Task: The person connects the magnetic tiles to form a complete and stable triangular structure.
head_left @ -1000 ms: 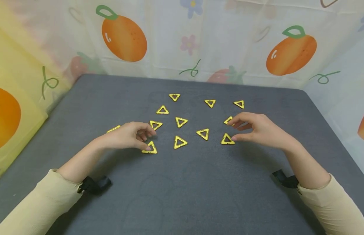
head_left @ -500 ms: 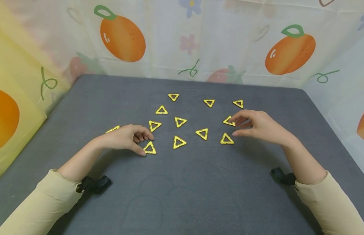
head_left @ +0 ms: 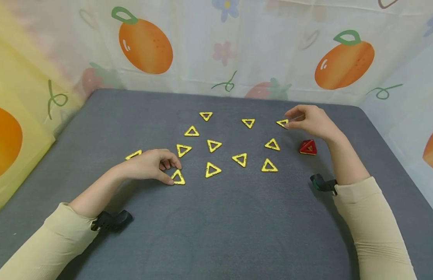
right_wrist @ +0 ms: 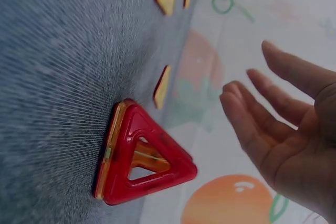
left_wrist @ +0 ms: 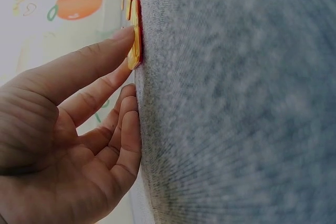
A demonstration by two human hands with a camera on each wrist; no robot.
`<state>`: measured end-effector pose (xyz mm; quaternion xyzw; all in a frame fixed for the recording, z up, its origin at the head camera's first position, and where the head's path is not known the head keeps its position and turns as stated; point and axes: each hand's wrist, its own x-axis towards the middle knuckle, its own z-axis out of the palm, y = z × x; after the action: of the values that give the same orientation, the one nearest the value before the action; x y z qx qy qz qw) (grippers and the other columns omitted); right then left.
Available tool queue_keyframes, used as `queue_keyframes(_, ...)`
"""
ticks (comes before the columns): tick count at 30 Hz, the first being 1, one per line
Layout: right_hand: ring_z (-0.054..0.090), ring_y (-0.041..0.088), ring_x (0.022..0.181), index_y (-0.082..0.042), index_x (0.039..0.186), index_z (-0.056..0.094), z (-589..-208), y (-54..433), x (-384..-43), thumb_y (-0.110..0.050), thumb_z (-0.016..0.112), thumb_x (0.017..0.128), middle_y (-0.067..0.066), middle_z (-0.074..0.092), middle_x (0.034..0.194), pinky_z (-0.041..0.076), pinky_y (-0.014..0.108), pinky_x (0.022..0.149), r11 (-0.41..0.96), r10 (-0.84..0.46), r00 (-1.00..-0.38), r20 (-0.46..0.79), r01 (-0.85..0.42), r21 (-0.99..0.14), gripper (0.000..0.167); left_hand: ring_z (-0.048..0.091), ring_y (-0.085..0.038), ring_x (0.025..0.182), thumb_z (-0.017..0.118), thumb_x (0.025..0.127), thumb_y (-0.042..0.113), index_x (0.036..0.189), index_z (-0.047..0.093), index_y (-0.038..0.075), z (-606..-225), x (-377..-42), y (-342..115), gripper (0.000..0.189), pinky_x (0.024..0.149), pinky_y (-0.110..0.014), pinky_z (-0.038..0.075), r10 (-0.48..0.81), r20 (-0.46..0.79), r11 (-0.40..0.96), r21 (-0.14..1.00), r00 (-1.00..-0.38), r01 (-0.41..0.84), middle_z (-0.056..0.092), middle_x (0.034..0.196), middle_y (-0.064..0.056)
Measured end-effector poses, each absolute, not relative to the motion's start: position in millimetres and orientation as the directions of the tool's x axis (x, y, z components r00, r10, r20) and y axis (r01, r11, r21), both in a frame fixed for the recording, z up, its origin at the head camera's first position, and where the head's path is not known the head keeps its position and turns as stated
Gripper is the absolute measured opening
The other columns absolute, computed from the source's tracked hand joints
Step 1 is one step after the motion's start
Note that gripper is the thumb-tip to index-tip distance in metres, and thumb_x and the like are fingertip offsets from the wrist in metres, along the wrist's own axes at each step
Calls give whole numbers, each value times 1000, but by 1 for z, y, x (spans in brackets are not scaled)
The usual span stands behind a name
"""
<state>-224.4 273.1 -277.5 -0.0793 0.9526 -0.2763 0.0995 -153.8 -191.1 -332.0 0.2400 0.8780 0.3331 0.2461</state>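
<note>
Yellow triangles point(head_left: 269, 170) all over a grey tabletop point(head_left: 237, 233)

So the surface is dark grey with a fabric-like texture, and a couple of faint ring marks point(head_left: 185, 209) show a bit below the centre of the frame. I count twelve of those hollow yellow pieces, lying apart from each other — most around the middle, plus a stray tile point(head_left: 134, 153) off to the left, partly hidden. Right of centre sits a red pyramid point(head_left: 308, 147), yellowish along the base.

Yellow hollow triangles point(head_left: 217, 170), flat and scattered on the worktop point(head_left: 216, 237); red pyramid point(head_left: 308, 147) upright to their right, base apparently yellow-edged.
</note>
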Motion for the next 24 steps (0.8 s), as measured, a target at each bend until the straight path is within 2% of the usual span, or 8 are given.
queue_keyframes(9, 55, 45, 124, 2, 142, 46, -293, 286, -261, -27, 62, 97, 28, 47, 145, 48, 53, 103, 856, -179, -938, -297, 1, -517, 56, 54, -19, 102, 84, 79, 22, 112, 68, 18, -332, -154, -191, 37, 92, -37, 48, 581, -277, 665, 704, -766, 250, 61, 110, -5)
queue_keyframes(14, 50, 49, 127, 3, 146, 38, -299, 290, -272, -24, 58, 99, 31, 40, 148, 49, 54, 102, 881, -169, -913, -372, 30, -473, 58, 53, -19, 102, 84, 78, 23, 112, 68, 19, -331, -154, -190, 37, 91, -35, 49, 579, -275, 672, 695, -767, 258, 60, 111, -4)
queue_keyframes(19, 48, 50, 127, 0, 148, 36, -303, 291, -277, -23, 55, 101, 33, 38, 148, 49, 55, 100, 912, -185, -900, -394, -8, -410, 56, 52, -19, 102, 84, 79, 23, 112, 68, 19, -331, -154, -190, 38, 90, -34, 49, 582, -277, 668, 699, -764, 255, 59, 109, -4)
queue_keyframes(24, 49, 50, 127, -1, 145, 43, -305, 286, -278, -23, 58, 100, 35, 44, 143, 44, 60, 101, 953, -221, -905, -364, -121, -278, 52, 52, -19, 102, 84, 79, 23, 112, 67, 19, -332, -154, -190, 37, 90, -34, 48, 581, -282, 666, 704, -764, 247, 59, 109, -5)
